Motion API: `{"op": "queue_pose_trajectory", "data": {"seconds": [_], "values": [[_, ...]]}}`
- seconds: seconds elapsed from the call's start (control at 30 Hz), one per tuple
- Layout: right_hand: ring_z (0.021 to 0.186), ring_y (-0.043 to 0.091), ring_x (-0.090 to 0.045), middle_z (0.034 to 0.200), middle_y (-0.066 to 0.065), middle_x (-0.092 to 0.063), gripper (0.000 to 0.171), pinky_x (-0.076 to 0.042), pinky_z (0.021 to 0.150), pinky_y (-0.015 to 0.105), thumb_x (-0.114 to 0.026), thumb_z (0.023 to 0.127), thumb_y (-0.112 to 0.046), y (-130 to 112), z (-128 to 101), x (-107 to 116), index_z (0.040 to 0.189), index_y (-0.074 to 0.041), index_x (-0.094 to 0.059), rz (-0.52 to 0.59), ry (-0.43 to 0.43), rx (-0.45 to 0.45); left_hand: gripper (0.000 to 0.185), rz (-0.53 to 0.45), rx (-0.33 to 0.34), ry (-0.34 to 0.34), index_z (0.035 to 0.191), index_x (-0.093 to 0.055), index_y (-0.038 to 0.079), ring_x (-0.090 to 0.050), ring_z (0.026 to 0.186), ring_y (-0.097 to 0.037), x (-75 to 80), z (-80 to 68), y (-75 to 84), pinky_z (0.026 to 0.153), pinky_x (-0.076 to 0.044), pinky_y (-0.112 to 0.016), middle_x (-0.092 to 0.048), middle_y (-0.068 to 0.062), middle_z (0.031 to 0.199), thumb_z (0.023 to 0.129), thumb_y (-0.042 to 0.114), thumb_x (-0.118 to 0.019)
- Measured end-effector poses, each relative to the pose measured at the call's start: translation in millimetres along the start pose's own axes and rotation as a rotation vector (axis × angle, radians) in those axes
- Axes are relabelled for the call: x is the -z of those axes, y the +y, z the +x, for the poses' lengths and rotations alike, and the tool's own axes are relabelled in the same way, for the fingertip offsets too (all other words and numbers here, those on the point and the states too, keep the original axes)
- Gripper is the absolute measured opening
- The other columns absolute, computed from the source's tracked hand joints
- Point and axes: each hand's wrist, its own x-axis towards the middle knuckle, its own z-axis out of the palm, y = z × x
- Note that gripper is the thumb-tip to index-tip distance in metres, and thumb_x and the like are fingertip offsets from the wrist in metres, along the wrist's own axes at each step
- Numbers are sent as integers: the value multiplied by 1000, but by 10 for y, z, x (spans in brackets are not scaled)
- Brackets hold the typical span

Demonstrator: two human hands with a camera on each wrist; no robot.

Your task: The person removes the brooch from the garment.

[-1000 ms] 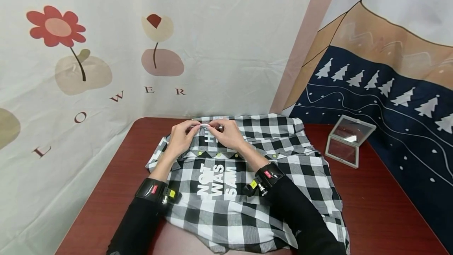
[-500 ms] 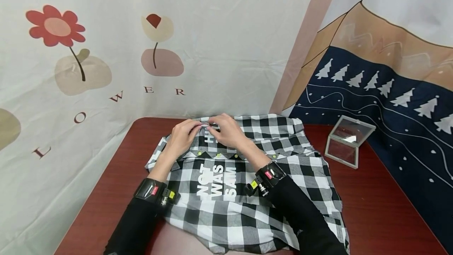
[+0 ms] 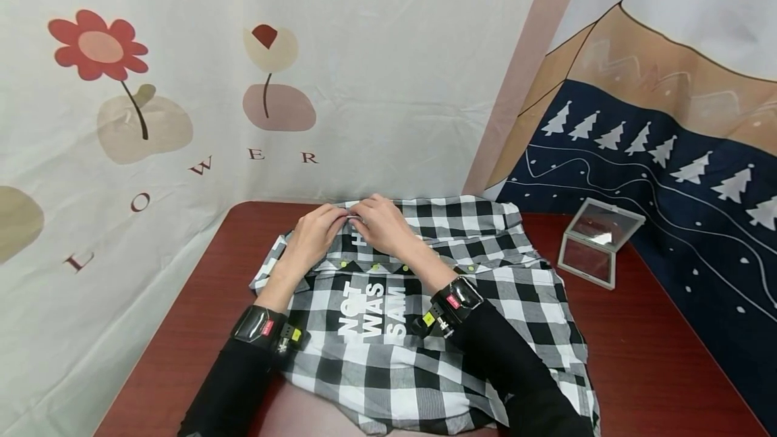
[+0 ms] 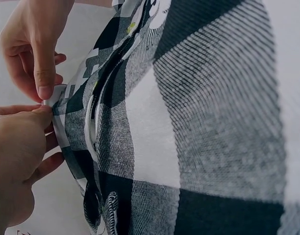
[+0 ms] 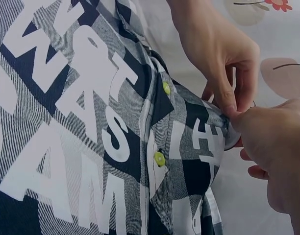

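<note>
Head view showed me a black-and-white checked cotton shirt [image 3: 425, 302] with white block lettering lying spread on the dark red-brown wooden table [image 3: 655, 356], its collar end toward twelve o'clock, close to the hanging cloth. My left hand [image 3: 312, 238] and right hand [image 3: 382, 226] met at that far edge, fingertips touching one another. Both hands were clamped on the shirt's collar: in the left wrist view I saw the thumb and forefinger of each hand pinching the same white corner of fabric [image 4: 54, 98], one from above and one from below. From the right wrist view, the lettered panel ran beneath the hands, and two small yellow-green round buttons [image 5: 160, 158] sat along the placket, just beside the pinched corner.

At about two o'clock from the shirt, well apart from it, stood a small clear glass box with a raised lid [image 3: 597, 241]. Behind the table, from nine to twelve o'clock, hung a cream cloth printed with a red flower [image 3: 97, 46]; from one to three o'clock hung a dark blue cloth with white pine trees [image 3: 668, 174].
</note>
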Motion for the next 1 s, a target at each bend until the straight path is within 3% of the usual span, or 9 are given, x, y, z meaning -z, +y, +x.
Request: {"op": "queue_pose_trajectory", "data": {"seconds": [0.57,1.0], "values": [[101,25,-74,117,4,-87,20,-61,86,40,-71,114,-21,-38,24,-21,124,-13,-85,-45,0,-28,20,12,17,-29,128,-83,6,-81,106,-33,13,-10,20,88,-68,-49,-81,-13,123,113,13,-70],[98,26,-73,109,5,-86,22,-59,80,37,-68,115,-23,-56,80,-41,115,-11,-86,-213,-38,4,20,52,25,-44,127,-83,6,-82,101,-33,17,-9,38,83,-68,-49,-82,-13,121,113,14,-71]]}}
